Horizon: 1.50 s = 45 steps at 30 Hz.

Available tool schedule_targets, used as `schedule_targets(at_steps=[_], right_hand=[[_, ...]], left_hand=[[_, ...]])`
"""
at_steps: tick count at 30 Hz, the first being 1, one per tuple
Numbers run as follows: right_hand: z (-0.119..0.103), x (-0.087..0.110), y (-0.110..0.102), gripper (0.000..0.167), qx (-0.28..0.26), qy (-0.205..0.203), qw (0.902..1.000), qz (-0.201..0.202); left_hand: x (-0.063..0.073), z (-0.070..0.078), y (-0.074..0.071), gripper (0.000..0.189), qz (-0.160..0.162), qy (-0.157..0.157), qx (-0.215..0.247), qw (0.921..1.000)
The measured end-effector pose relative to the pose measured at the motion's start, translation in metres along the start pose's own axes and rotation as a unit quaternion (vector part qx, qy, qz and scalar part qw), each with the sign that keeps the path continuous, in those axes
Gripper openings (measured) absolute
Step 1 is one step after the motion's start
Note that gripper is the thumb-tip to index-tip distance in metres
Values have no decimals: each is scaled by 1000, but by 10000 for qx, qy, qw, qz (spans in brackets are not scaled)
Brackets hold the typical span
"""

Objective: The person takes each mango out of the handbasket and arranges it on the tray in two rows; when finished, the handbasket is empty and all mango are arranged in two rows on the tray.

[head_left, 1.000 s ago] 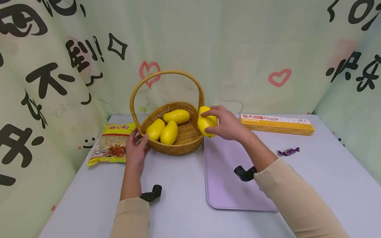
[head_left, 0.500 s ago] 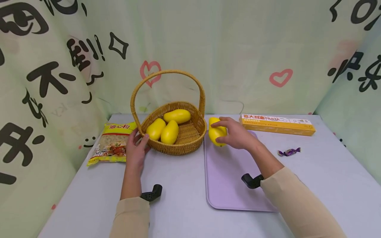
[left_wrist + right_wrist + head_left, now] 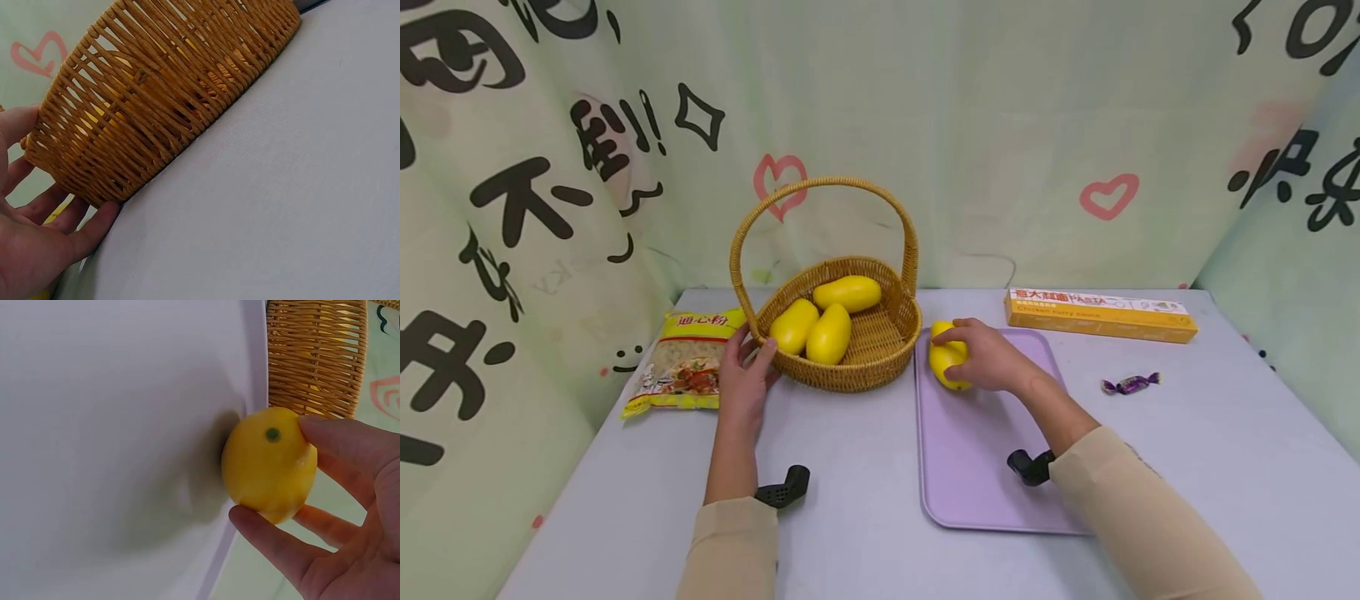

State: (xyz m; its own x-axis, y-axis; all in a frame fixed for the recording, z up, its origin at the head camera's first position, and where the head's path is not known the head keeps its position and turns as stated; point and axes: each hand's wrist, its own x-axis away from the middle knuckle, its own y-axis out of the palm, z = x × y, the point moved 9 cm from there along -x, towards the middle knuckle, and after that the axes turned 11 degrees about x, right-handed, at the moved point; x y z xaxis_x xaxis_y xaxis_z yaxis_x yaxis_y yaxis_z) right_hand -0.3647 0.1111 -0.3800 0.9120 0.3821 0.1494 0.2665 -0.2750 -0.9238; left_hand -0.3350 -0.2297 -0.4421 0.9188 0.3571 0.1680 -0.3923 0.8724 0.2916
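Note:
In the head view my right hand [image 3: 988,356] grips a yellow mango [image 3: 947,358] at the far left corner of a lilac tray [image 3: 951,492]. Seen from the right wrist, thumb and fingers stand around the mango [image 3: 265,465], its green stem spot facing the camera, close over the tray surface. My left hand [image 3: 747,375] holds the left side of a wicker basket [image 3: 857,377], thumb and fingers spread along its wall in the left wrist view. Inside the basket lie three more mangoes [image 3: 827,335].
A yellow bag of macaroni [image 3: 677,367] lies left of the basket, partly behind my left hand. Behind the tray to the right is an orange pasta box [image 3: 1101,317]. A purple wrapped candy [image 3: 1131,383] lies right of the tray. Printed curtains stand behind the table [image 3: 850,500].
My right hand has carried the mango from beside the basket's right rim rightward and down to the tray's far left corner. The left hand stays at the basket.

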Motion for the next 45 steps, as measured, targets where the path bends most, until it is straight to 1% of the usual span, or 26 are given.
schedule_targets(at_steps=[8, 14, 19, 24, 32, 36, 41, 45], right_hand=[[-5, -1, -1, 51, 135, -107, 9999, 4], [-5, -1, -1, 52, 205, -142, 9997, 14], [-10, -2, -5, 51, 175, -316, 9992, 188], [-16, 0, -12, 48, 114, -404, 9985, 365], [-41, -1, -28, 45, -89, -763, 9940, 776], [-55, -3, -36, 45, -231, -954, 9909, 918], [-75, -8, -41, 46, -467, -1202, 9873, 924], [-86, -15, -40, 49, -618, -1257, 9871, 777]], left_hand=[[-1, 1, 1, 65, -26, 73, 53, 10000], [-1, -2, 1, 65, -37, 20, 53, 10000], [-1, -2, -1, 66, -19, 12, 51, 10000], [-1, -1, -3, 66, 11, -4, -15, 10000], [-1, 0, -4, 65, 8, 40, -6, 10000], [-1, -1, -3, 66, -7, 19, 36, 10000], [-1, -2, -3, 66, 7, -11, 47, 10000], [-1, -1, 1, 66, -59, 6, 196, 9998]])
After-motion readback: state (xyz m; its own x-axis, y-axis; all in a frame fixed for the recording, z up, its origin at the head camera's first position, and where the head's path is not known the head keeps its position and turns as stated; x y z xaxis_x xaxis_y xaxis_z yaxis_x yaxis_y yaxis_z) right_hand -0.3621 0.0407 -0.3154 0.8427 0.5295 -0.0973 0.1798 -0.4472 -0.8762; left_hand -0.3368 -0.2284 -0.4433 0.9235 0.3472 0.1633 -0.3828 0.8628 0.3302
